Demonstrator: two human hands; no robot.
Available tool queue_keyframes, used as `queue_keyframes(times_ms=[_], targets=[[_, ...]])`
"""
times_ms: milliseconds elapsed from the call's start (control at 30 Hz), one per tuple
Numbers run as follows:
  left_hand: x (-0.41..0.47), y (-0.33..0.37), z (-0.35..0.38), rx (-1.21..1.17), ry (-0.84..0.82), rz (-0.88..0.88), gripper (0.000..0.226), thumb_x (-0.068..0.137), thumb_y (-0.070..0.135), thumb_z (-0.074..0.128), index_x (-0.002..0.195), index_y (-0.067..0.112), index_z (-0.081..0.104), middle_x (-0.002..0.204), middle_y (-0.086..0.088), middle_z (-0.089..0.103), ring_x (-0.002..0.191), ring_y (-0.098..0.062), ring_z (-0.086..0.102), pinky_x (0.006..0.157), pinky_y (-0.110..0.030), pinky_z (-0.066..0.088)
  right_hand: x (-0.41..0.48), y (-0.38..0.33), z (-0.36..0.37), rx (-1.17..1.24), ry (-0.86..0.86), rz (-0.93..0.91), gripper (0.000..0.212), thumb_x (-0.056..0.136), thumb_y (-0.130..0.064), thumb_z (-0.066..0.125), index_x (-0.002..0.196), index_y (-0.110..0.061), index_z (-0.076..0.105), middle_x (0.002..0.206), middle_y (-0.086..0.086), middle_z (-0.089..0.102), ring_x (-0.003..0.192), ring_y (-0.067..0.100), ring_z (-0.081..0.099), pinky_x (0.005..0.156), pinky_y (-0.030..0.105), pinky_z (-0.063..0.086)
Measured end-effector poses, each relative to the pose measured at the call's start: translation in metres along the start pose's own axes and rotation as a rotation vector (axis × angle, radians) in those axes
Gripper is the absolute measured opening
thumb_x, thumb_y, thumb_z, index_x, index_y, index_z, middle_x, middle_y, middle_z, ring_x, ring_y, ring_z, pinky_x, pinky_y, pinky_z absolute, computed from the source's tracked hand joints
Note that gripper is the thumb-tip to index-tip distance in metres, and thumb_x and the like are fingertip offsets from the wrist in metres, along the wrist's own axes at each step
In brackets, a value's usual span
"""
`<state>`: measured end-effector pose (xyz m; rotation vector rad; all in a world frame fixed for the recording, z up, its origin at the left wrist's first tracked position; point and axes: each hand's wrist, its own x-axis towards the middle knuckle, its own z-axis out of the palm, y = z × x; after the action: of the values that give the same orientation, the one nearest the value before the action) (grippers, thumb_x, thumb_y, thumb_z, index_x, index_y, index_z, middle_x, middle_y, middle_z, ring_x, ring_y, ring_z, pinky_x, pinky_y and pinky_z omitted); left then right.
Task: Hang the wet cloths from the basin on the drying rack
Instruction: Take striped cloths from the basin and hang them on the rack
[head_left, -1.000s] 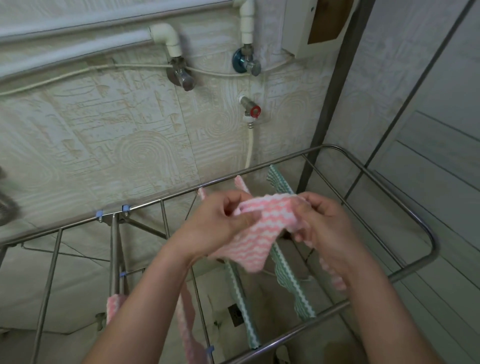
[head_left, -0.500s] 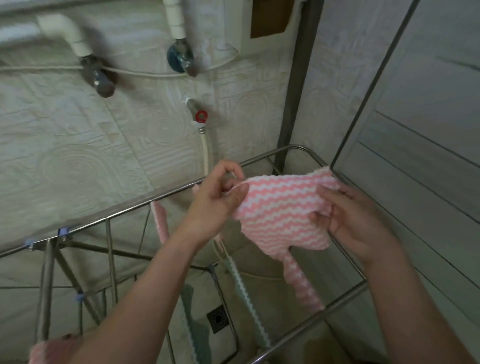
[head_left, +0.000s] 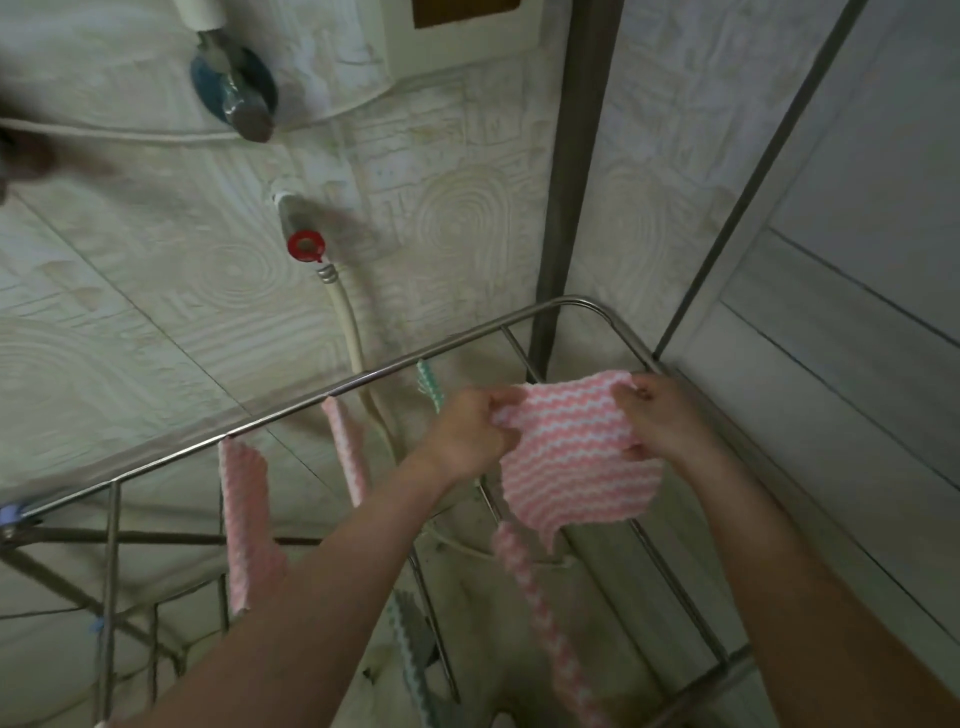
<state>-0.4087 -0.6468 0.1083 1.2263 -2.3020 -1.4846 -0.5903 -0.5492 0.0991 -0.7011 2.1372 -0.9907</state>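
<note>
While both hands are raised over the right end of the drying rack (head_left: 291, 413), a striped cloth (head_left: 571, 467) in pink and white is stretched between them. The left hand (head_left: 470, 431) pinches the upper left corner, its fingers curled tight around the bunched edge. The right hand (head_left: 662, 421) grips the upper right corner, with the thumb on the front and the other fingers tucked behind the fabric. From this top edge the cloth hangs down in front of the rack's rungs, close to the rounded far right corner of the frame. A thin twisted tail trails from its lower left side towards the bottom of the view. Whether the cloth touches a rung cannot be told. Further left, a wide pink cloth (head_left: 244, 519) and a narrow pink cloth (head_left: 345, 447) hang from rungs just below the far rail. A green cloth (head_left: 430, 387) shows just beyond the left hand. Behind the rack, a tap (head_left: 305, 245) with a red handle sits on the patterned wall tiles. A pale hose (head_left: 345, 322) runs down from it past the rail.
</note>
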Motion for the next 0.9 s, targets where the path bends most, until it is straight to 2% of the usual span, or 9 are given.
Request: queue_keyframes(times_ms=[133, 233, 300, 400, 533, 667, 733, 833, 900], targets=[[0.037, -0.013, 0.001, 0.276, 0.052, 0.001, 0.062, 0.078, 0.003, 0.062, 0.137, 0.012, 0.047, 0.136, -0.007, 0.048, 0.124, -0.021, 0.048, 0.096, -0.019, 0.035, 0.040, 0.001, 0.019, -0.098, 0.064, -0.051, 0.031, 0.096, -0.029, 0.048, 0.112, -0.010, 0.066, 0.093, 0.007, 0.067, 0.062, 0.021, 0.066, 0.057, 0.035, 0.059], [0.054, -0.016, -0.004, 0.387, 0.075, 0.048, 0.061, 0.077, 0.003, 0.059, 0.136, 0.006, 0.045, 0.133, -0.014, 0.048, 0.124, -0.029, 0.046, 0.097, -0.022, 0.035, 0.061, -0.005, 0.029, -0.192, 0.114, -0.118, 0.032, 0.094, -0.031, 0.047, 0.098, -0.007, 0.068, 0.085, 0.012, 0.070, 0.068, 0.031, 0.068, 0.071, 0.046, 0.058], [0.063, -0.015, -0.006, 0.422, 0.068, 0.044, 0.059, 0.079, 0.003, 0.058, 0.136, 0.003, 0.043, 0.134, -0.018, 0.047, 0.126, -0.030, 0.043, 0.099, -0.023, 0.032, 0.075, -0.010, 0.036, -0.225, 0.131, -0.140, 0.033, 0.093, -0.031, 0.045, 0.096, -0.008, 0.069, 0.089, 0.014, 0.070, 0.075, 0.033, 0.067, 0.075, 0.046, 0.057], [0.079, -0.017, -0.007, 0.419, 0.081, 0.002, 0.058, 0.078, 0.004, 0.056, 0.135, 0.004, 0.042, 0.133, -0.019, 0.046, 0.126, -0.030, 0.042, 0.100, -0.026, 0.034, 0.094, -0.019, 0.045, -0.295, 0.157, -0.157, 0.032, 0.095, -0.028, 0.044, 0.098, -0.008, 0.068, 0.095, 0.012, 0.068, 0.087, 0.031, 0.063, 0.072, 0.030, 0.045], [0.088, -0.020, -0.005, 0.400, 0.112, 0.006, 0.047, 0.080, 0.003, 0.053, 0.126, 0.003, 0.046, 0.125, -0.018, 0.050, 0.123, -0.030, 0.040, 0.093, -0.028, 0.035, 0.109, -0.027, 0.051, -0.301, 0.177, -0.193, 0.032, 0.094, -0.028, 0.047, 0.095, -0.004, 0.068, 0.092, 0.014, 0.067, 0.092, 0.033, 0.063, 0.070, 0.031, 0.042], [0.078, -0.015, -0.002, 0.486, 0.182, 0.093, 0.054, 0.084, 0.012, 0.055, 0.136, 0.006, 0.039, 0.134, -0.014, 0.045, 0.127, -0.031, 0.035, 0.101, -0.035, 0.030, 0.099, -0.025, 0.055, -0.383, 0.139, -0.235, 0.041, 0.093, -0.034, 0.055, 0.121, -0.004, 0.058, 0.117, 0.017, 0.063, 0.108, 0.032, 0.059, 0.082, 0.031, 0.044], [0.069, -0.016, 0.005, 0.580, 0.212, 0.102, 0.064, 0.082, 0.023, 0.060, 0.141, 0.014, 0.034, 0.140, -0.010, 0.038, 0.127, -0.031, 0.035, 0.104, -0.037, 0.030, 0.091, -0.021, 0.050, -0.436, 0.037, -0.258, 0.036, 0.091, -0.033, 0.057, 0.117, -0.007, 0.063, 0.113, 0.013, 0.067, 0.104, 0.029, 0.062, 0.078, 0.029, 0.044], [0.057, -0.018, 0.028, 0.579, 0.140, 0.202, 0.077, 0.079, 0.043, 0.066, 0.142, 0.017, 0.032, 0.148, -0.005, 0.033, 0.125, -0.030, 0.037, 0.102, -0.042, 0.038, 0.075, -0.017, 0.043, -0.401, -0.296, -0.178, 0.024, 0.090, -0.032, 0.059, 0.092, -0.013, 0.074, 0.087, 0.008, 0.073, 0.080, 0.020, 0.069, 0.069, 0.029, 0.050], [0.055, -0.020, 0.043, 0.540, 0.069, 0.197, 0.086, 0.078, 0.050, 0.066, 0.146, 0.016, 0.025, 0.155, -0.005, 0.023, 0.134, -0.027, 0.030, 0.106, -0.041, 0.036, 0.067, -0.015, 0.045, -0.506, -0.285, -0.214, 0.025, 0.091, -0.035, 0.059, 0.089, -0.016, 0.075, 0.080, 0.006, 0.072, 0.074, 0.020, 0.068, 0.065, 0.028, 0.049]])
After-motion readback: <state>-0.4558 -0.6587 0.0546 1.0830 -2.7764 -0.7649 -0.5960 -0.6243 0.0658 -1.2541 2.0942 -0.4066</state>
